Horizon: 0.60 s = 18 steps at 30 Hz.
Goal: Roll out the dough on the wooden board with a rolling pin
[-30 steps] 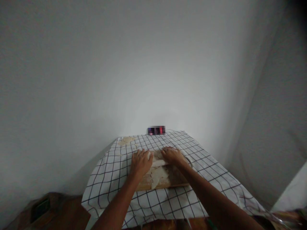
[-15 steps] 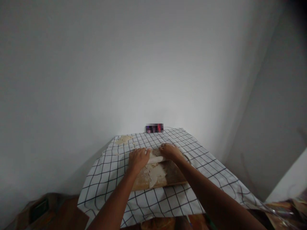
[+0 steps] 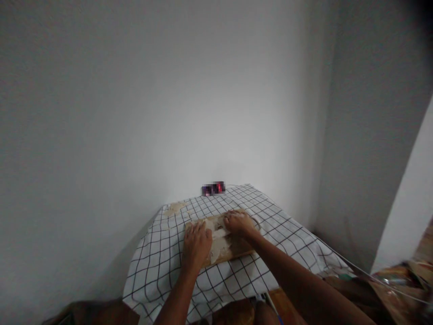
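A pale rolling pin (image 3: 221,233) lies across a wooden board (image 3: 238,247), partly hidden under my hands. My left hand (image 3: 197,238) covers its left end, fingers pointing forward over it. Around the other end, the fingers of my right hand (image 3: 238,222) are curled, slightly farther from me. Thin, ragged-edged dough (image 3: 218,249) is spread on the board beneath and in front of the pin, and some shows beyond it between the hands.
A white tablecloth with dark grid lines (image 3: 237,277) covers the table under the board. Another flat piece of dough (image 3: 175,208) rests at the back left. A blurred dark and red object (image 3: 214,188) stands against the wall. Assorted items (image 3: 395,280) lie at the lower right.
The view has turned a little to the right. My left hand has come nearer to me along with the pin's left end, and more board shows beyond the hands.
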### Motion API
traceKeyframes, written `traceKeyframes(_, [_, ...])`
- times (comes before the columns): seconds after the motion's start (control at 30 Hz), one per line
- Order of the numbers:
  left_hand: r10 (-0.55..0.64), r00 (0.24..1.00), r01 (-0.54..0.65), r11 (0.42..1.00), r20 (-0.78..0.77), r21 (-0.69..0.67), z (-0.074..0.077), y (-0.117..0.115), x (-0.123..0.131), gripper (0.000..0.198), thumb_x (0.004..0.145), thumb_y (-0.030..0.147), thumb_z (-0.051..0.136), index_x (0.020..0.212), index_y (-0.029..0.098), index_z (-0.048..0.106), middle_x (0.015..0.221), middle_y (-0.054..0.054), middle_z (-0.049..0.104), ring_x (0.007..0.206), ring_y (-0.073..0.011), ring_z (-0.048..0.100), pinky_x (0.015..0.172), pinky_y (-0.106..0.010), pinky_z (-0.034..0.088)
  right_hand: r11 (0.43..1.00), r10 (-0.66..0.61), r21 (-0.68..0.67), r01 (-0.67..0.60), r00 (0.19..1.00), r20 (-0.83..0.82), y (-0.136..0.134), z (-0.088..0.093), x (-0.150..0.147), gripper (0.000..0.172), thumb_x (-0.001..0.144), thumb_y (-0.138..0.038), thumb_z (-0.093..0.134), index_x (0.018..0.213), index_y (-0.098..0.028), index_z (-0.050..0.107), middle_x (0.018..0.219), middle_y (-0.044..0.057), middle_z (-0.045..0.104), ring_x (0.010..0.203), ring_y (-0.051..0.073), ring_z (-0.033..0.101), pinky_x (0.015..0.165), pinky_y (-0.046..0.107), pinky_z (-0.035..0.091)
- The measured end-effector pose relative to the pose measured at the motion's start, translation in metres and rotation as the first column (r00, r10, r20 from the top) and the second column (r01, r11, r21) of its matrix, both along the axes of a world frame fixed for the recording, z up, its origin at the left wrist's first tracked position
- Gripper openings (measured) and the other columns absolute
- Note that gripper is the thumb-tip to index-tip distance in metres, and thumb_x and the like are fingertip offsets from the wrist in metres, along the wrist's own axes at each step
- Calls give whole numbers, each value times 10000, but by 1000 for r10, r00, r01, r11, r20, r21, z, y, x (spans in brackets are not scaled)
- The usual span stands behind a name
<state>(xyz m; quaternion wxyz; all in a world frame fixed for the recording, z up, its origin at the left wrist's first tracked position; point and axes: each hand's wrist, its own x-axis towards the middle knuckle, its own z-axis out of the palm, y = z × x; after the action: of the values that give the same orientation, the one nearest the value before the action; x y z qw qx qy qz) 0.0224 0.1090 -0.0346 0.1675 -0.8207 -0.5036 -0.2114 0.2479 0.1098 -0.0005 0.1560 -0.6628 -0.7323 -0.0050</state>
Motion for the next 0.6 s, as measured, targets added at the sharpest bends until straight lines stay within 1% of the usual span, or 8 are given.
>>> traceKeyframes(0.07, [-14, 1000, 15, 999, -11, 32, -5, -3, -1, 430, 1073, 176, 511, 1369, 229, 820, 1546, -144, 761, 1476, -344, 681, 1287, -614, 492, 1000, -2, 3, 2, 1000, -14, -8, 0, 0, 469, 1157, -326, 405, 1350, -214, 818, 1499, 165, 772, 1389, 312, 701, 1210, 480, 477])
traceKeyframes(0.17, [32, 999, -35, 996, 40, 86, -12, -8, -1, 454, 1107, 219, 470, 1407, 215, 811, 1529, -142, 772, 1486, -351, 680, 1272, -613, 520, 999, 47, 23, -47, 999, 27, -20, -2, 0, 441, 1145, -306, 431, 1325, -228, 825, 1510, 159, 765, 1447, 337, 663, 1185, 512, 491])
traceKeyframes(0.27, [74, 993, -86, 988, 93, 130, -19, -14, 1, 482, 1142, 294, 441, 1450, 188, 796, 1519, -147, 777, 1499, -381, 671, 1262, -631, 532, 995, 91, 38, -94, 992, 85, -33, -5, -1, 411, 1142, -292, 449, 1292, -224, 826, 1537, 169, 744, 1486, 354, 635, 1174, 528, 496])
traceKeyframes(0.37, [76, 987, -98, 983, 141, 155, -24, -22, 3, 474, 1137, 297, 458, 1448, 207, 803, 1516, -126, 781, 1514, -384, 659, 1289, -648, 507, 997, 62, 51, -66, 996, 65, -46, -7, -2, 445, 1171, -287, 395, 1271, -221, 823, 1532, 160, 748, 1474, 321, 653, 1197, 493, 487])
traceKeyframes(0.47, [63, 985, -85, 987, 159, 136, -22, -30, 3, 465, 1131, 285, 469, 1442, 224, 810, 1532, -108, 775, 1537, -374, 642, 1319, -647, 482, 996, 64, 57, -67, 997, 45, -54, -6, -2, 460, 1178, -264, 373, 1287, -196, 814, 1518, 159, 756, 1494, 311, 643, 1224, 466, 477])
traceKeyframes(0.6, [90, 988, -92, 996, 124, 14, -7, -37, 4, 469, 1144, 301, 465, 1468, 251, 800, 1582, -90, 743, 1575, -366, 608, 1348, -641, 456, 997, 58, 48, -59, 998, 18, -58, -3, -3, 462, 1184, -260, 373, 1315, -168, 807, 1528, 172, 748, 1505, 304, 641, 1243, 448, 472])
